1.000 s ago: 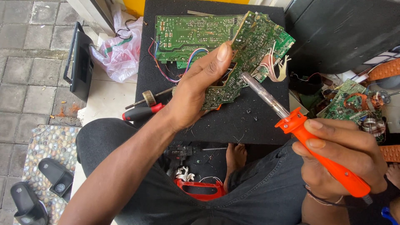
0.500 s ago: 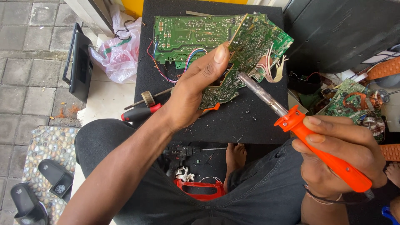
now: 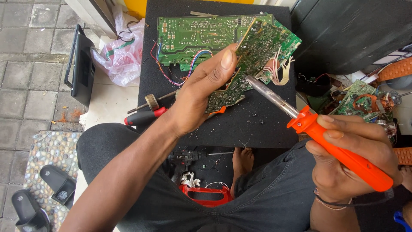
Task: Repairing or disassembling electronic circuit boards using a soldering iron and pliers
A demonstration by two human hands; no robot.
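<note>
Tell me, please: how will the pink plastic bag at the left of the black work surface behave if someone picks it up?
The pink plastic bag looks crumpled and thin, so it would probably sag and change shape, not stay stiff. It seems nearly flat, so likely light. Its glossy film may slip a little between fingers.

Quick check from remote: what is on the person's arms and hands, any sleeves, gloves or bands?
Both forearms are bare, no sleeves in view and no gloves. The left hand wears nothing visible. At the wrist of the right hand sits a thin dark cord band beside a slim light bracelet.
</note>
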